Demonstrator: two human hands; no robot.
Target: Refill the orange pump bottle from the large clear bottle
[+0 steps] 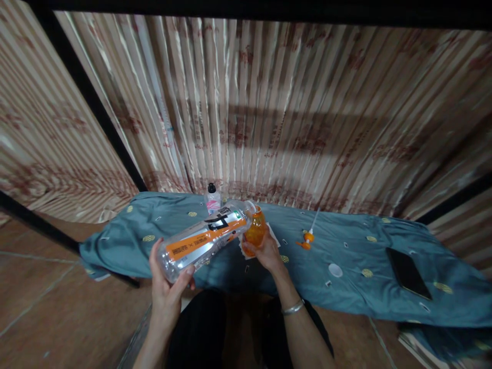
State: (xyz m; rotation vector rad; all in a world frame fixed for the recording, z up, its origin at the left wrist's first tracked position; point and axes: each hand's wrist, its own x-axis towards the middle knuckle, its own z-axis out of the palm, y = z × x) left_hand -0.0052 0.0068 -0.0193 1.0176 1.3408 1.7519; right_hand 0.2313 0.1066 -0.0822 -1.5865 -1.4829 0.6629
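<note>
My left hand [171, 287] grips the base end of a clear plastic drink bottle [205, 238] with an orange and silver label. The bottle is tilted, its neck up and to the right, meeting the mouth of a small orange see-through bottle [254, 230]. Around that orange bottle my right hand [267, 251] is closed, holding it over a white paper [274, 233] on the cloth. An orange pump top [307, 238] with a pale tube lies to the right. Any liquid passing between the bottles is hard to make out.
A small clear bottle with a black cap [212, 199] stands behind the drink bottle. A white round disc [335, 270] and a dark phone [408, 273] lie on the green patterned cloth [353, 246]. Dark metal posts [96, 102] and a striped curtain [246, 102] surround it.
</note>
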